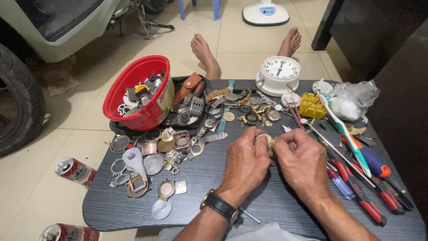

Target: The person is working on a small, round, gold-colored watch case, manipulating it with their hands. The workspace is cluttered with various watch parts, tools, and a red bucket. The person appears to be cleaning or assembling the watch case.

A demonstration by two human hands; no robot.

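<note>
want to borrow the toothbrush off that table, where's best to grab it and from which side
Judging by its pose, pinch the toothbrush mid-handle from above. It lies diagonally on top of the screwdrivers, head toward the white clock, so the upper side is free. Come from the table's right edge, away from both hands.

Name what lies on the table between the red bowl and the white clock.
In the head view, between the red bowl and white clock lie a brown leather strap and a heap of watches.
</note>
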